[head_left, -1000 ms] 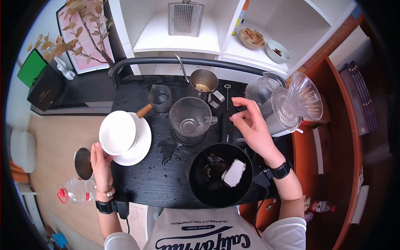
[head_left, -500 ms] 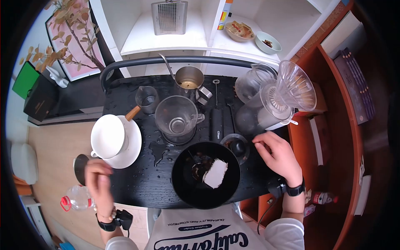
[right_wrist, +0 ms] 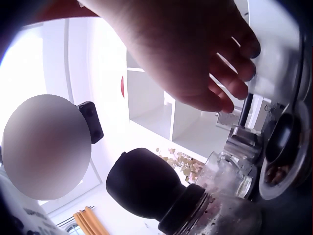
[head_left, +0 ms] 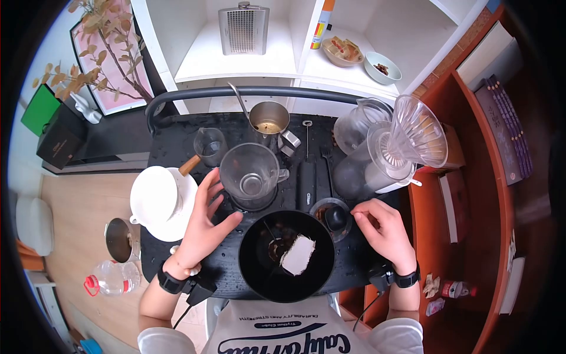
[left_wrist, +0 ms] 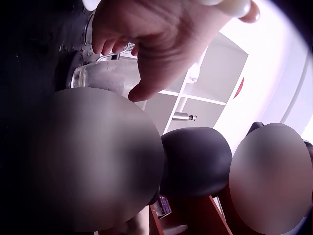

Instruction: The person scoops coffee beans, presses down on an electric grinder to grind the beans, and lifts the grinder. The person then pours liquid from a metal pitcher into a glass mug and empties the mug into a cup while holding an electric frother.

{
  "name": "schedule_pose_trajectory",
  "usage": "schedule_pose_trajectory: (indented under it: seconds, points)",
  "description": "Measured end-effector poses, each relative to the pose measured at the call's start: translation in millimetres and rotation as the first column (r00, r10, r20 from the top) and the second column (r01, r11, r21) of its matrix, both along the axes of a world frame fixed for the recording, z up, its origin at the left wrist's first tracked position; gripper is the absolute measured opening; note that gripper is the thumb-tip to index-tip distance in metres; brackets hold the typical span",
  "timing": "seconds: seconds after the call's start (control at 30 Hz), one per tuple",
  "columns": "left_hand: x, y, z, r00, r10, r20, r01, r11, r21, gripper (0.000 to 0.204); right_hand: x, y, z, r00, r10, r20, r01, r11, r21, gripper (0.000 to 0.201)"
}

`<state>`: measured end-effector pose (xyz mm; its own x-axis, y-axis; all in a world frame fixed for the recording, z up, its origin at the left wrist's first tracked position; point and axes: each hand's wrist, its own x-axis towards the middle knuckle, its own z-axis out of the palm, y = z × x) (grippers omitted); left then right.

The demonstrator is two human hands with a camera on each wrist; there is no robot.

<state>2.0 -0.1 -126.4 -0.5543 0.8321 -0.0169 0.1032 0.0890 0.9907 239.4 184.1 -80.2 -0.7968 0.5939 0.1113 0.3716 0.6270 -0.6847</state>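
Observation:
My left hand (head_left: 203, 230), thumb and fingers spread, is between the white cup (head_left: 154, 192) on its saucer (head_left: 171, 231) and the clear glass cup (head_left: 234, 168). Its fingertips are right at the glass cup's left wall. Relaxed and holding nothing, my right hand (head_left: 384, 233) is beside a small glass bowl (head_left: 345, 235) with a black scoop (head_left: 336, 218) in it; the right wrist view shows brown beans (right_wrist: 277, 174) there. Between the hands stands a wide black vessel (head_left: 256, 274) with a white block (head_left: 298, 255) inside. In the right wrist view its body narrows onto a glass jar (right_wrist: 220, 218).
Behind are a small glass pitcher (head_left: 207, 141), a steel gooseneck kettle (head_left: 268, 112), a frother (head_left: 307, 183) and a fork (head_left: 328, 168). A tall clear dripper (head_left: 420, 130) stands at right beside a glass jug (head_left: 356, 127). A rail (head_left: 283, 92) edges the table's far side.
The left hand has left the white cup, dropped back toward me, then swung right to the glass cup. The right hand has come back from the table's middle to beside the small bowl.

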Motion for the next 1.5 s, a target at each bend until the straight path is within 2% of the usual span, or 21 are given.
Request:
schedule_pose_trajectory:
  seconds: [0.17,0.23,0.33,0.47,0.6,0.87,1.17,1.33,1.5]
  points:
    - [-4,16,-5,0.999,-0.039,0.002,0.039,0.998,0.047,0.082,-23,2,3,0.998,0.061,-0.012,-0.061,0.998,0.021,0.006]
    - [-5,21,-8,0.999,-0.049,-0.004,0.050,0.998,0.045,0.085,-26,4,-2,0.995,0.101,-0.003,-0.100,0.982,0.160,0.007]
    - [-7,28,-15,0.997,-0.063,-0.047,0.067,0.995,0.075,0.090,-22,5,-4,0.997,0.069,0.041,-0.075,0.981,0.180,0.007]
    - [-8,37,-16,0.990,-0.054,-0.133,0.067,0.993,0.097,0.094,-12,5,-5,0.996,0.019,0.091,-0.031,0.990,0.137,0.007]
    - [-10,41,-16,0.979,-0.033,-0.199,0.054,0.993,0.101,0.093,-9,5,-7,0.999,0.023,0.039,-0.027,0.994,0.109,0.006]
    - [-9,41,-17,0.990,0.004,-0.143,0.016,0.990,0.141,0.092,-13,3,-10,0.999,0.041,-0.004,-0.040,0.994,0.106,0.006]
    - [-11,42,-22,0.984,0.012,-0.180,0.012,0.991,0.133,0.094,-12,2,-10,0.997,-0.022,0.069,0.013,0.992,0.124,0.005]
    - [-11,41,-23,0.982,0.015,-0.190,0.010,0.992,0.126,0.094,-16,1,-13,0.999,0.023,0.022,-0.026,0.991,0.132,0.005]
    - [-10,41,-23,0.986,0.009,-0.167,0.015,0.990,0.139,0.095,-19,0,-10,0.998,0.032,0.054,-0.038,0.991,0.129,0.004]
